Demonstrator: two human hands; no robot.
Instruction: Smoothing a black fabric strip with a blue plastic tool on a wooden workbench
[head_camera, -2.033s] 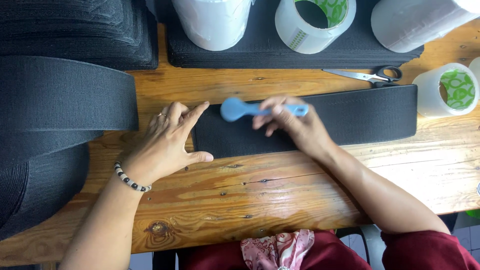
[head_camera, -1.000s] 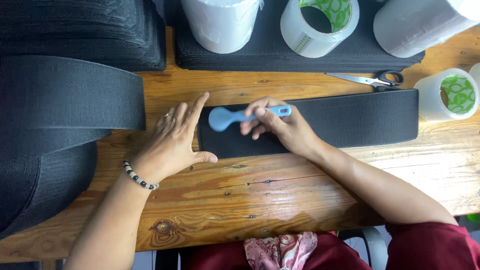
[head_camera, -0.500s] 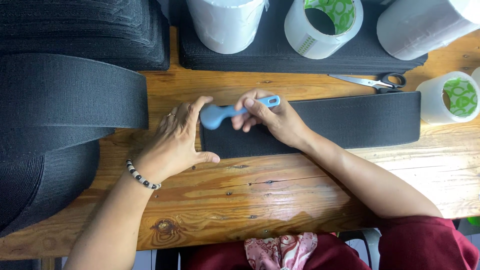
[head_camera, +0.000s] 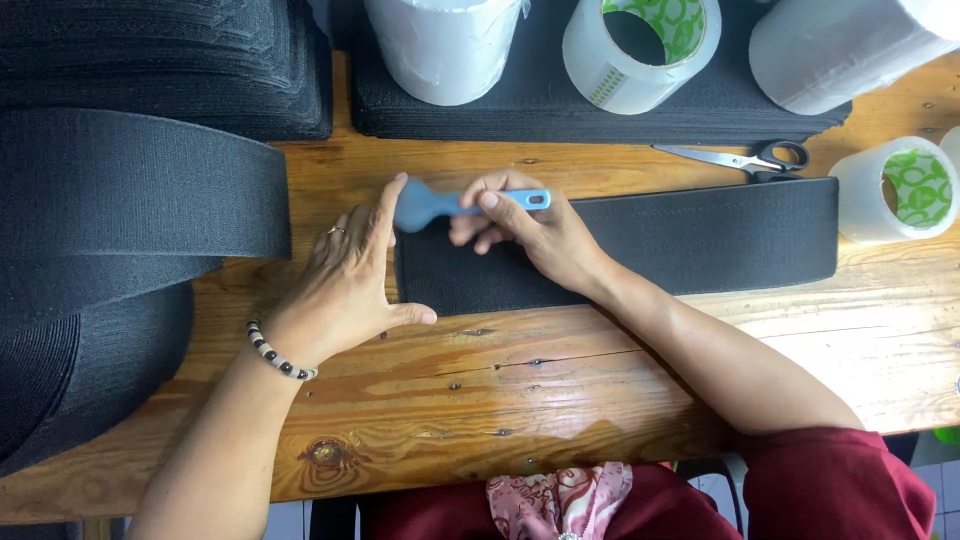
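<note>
press the strip end flat with the blue tool

your right hand (head_camera: 540, 232) grips the handle of the small blue plastic spatula-shaped tool (head_camera: 455, 206), fingers pinched around its shaft, with the rounded head pointing left over the near end of the long flat black woven strip (head_camera: 640, 245). that strip lies lengthwise on the worn wooden table (head_camera: 500, 400), its left end just beside your left hand (head_camera: 350, 285). your left hand lies flat, fingers spread and unclenched, holding nothing; the fingertips reach the tool's head and the thumb rests at the strip's lower corner.

to do this well, keep the left palm planted so the end of the strip cannot creep. hold the tool head low and nearly flat to the fabric, so it rubs rather than digs. work in short, even strokes, and keep your left fingertips just clear of the head.

a pair of silver scissors with black handles (head_camera: 740, 157) lies just above the strip, near your right wrist; mind them when you draw the elbow back. the large roll of black webbing (head_camera: 120, 230) sits close on your left, and rolls of clear tape (head_camera: 640, 40) stand on a stack of black fabric behind.
</note>
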